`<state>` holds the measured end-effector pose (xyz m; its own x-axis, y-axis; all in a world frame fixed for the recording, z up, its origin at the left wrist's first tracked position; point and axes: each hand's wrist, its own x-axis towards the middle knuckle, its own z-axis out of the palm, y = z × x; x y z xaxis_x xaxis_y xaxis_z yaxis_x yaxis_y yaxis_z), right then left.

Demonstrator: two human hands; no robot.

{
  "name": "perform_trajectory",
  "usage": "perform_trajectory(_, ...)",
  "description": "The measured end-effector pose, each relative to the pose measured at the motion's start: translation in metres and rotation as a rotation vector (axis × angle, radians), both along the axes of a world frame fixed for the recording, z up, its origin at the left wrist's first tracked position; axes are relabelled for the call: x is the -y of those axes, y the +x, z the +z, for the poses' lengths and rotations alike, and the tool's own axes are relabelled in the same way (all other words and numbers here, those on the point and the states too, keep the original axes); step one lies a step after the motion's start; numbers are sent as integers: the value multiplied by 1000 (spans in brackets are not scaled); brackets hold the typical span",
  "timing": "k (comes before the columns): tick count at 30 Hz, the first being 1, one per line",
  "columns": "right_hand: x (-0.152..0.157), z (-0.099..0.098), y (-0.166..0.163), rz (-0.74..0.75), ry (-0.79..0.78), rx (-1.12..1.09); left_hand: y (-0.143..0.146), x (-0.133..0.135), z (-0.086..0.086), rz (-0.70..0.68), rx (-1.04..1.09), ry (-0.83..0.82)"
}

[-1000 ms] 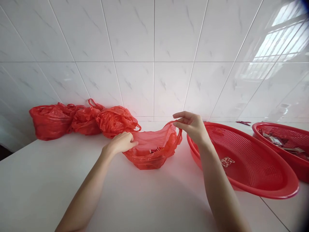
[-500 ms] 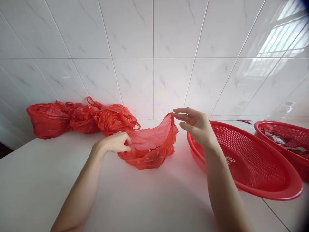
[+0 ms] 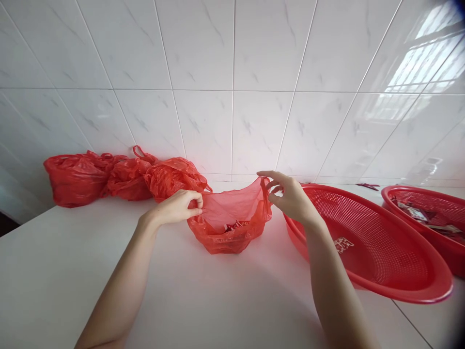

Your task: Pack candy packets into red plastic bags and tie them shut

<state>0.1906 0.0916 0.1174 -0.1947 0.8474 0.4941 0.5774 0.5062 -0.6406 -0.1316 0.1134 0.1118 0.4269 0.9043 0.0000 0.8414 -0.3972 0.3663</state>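
At centre of the white surface (image 3: 225, 300), just in front of the tiled wall (image 3: 232, 121): red plastic bag (image 3: 230, 228), mouth spread wide and facing up, bottom crumpled on the surface, small printed packets (image 3: 236, 226) showing inside.

Left hand (image 3: 178, 207): fingers curled nearly closed, thumb and fingertips (image 3: 199, 200) pinching the bag's left rim, forearm reaching in from lower left.

Right hand (image 3: 290, 196): loosely open, fingers spread and bent, index stretched toward the bag's right handle loop, thumb and middle finger at that loop's edge. Firm grip or mere touch here: cannot tell, though the film stands raised at the fingertips. Wrist over the near rim of a large red mesh basket (image 3: 399, 286).

Between the two hands: bag's rim held taut, sagging in a shallow curve.

Left of the bag, against the wall: three filled red plastic bags in a row, tops knotted — nearest one (image 3: 174, 179) just beside the left hand, middle one (image 3: 127, 178) touching it, far one (image 3: 74, 179) at the end.

Right of the bag: the mesh basket tilted, nearly touching the bag, one small printed packet (image 3: 343, 245) lying on its mesh. Beyond it, at the right edge, second red mesh basket (image 3: 441, 242) holding more packets.
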Motion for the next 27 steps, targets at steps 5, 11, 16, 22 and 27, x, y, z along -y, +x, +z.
perform_trajectory(5, -2, -4, 1, 32, 5, 19, -8, -3, -7, -43, -46, -64)
perform_trajectory(11, -2, -4, -5, 31, 104, 15, -4, -2, -5, -31, -17, -52)
perform_trajectory(16, 5, 5, -12, 18, 137, -144, 10, 3, 6, -82, 372, 126)
perform_trajectory(22, 24, 19, -19, 2, 150, -464, 24, 19, 23, -22, 1092, 162)
perform_trajectory(27, 35, 21, -35, 60, 58, -484, 43, 37, 30, -48, 1115, -46)
